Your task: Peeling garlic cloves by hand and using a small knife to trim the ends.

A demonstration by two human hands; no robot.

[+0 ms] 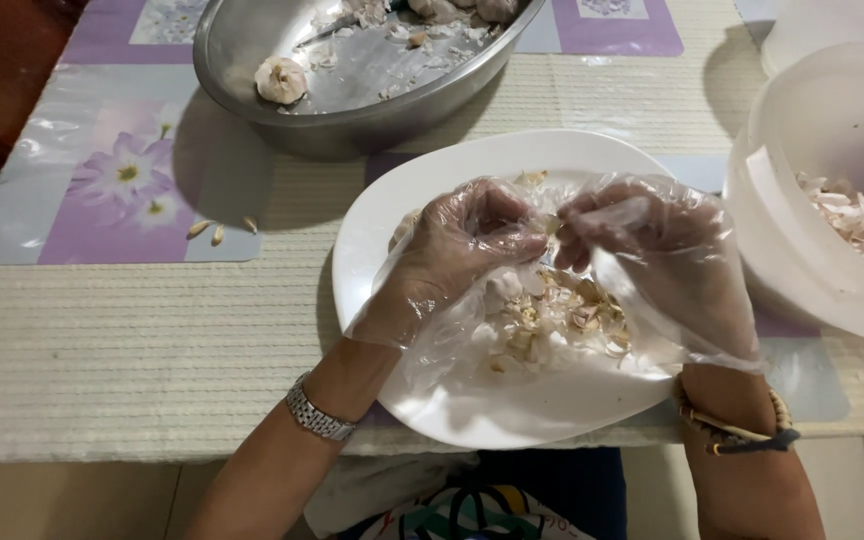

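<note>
Both hands wear loose clear plastic gloves and meet over a white plate (422,400). My left hand (457,250) and my right hand (642,245) pinch a small garlic clove (552,226) between their fingertips. Beneath them on the plate lies a heap of garlic cloves and papery skins (552,320). A metal watch sits on my left wrist, a bead bracelet on my right.
A steel bowl (242,90) at the back holds a whole garlic bulb (280,80) and skins. A white plastic tub (802,260) at the right holds peelings. A few loose cloves (217,232) lie on a purple floral placemat (102,190). The table's front edge runs close to my body.
</note>
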